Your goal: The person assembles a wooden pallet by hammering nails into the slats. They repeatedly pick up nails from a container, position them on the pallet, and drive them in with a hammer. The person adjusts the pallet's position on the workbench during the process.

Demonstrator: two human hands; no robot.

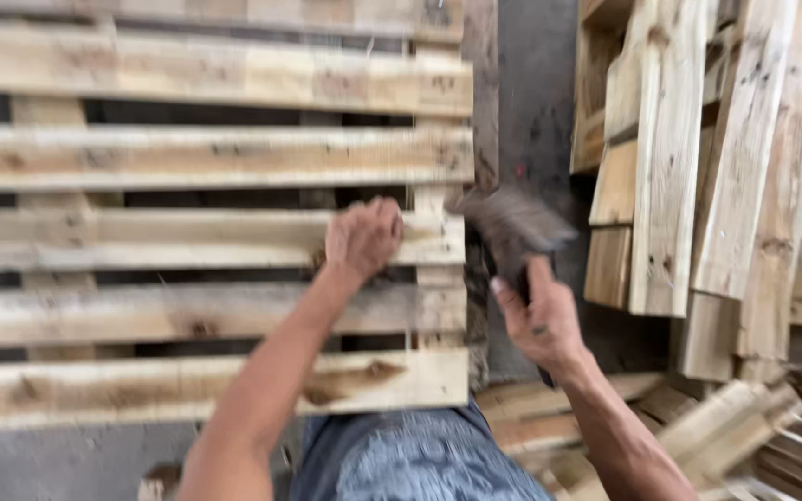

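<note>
- Fingers [378,218] of the left hand [362,237] curl down onto a slat of the wooden pallet [206,158] near its right edge, seemingly steadying it.
- Right hand [540,320] has its fingers clamped on a hammer [512,227], raised just beside that edge; its blurred head hides detail.
- Stacked planks [698,167] stand right, partly cut off.

We find no packages, labels, signs or screens in this view.
</note>
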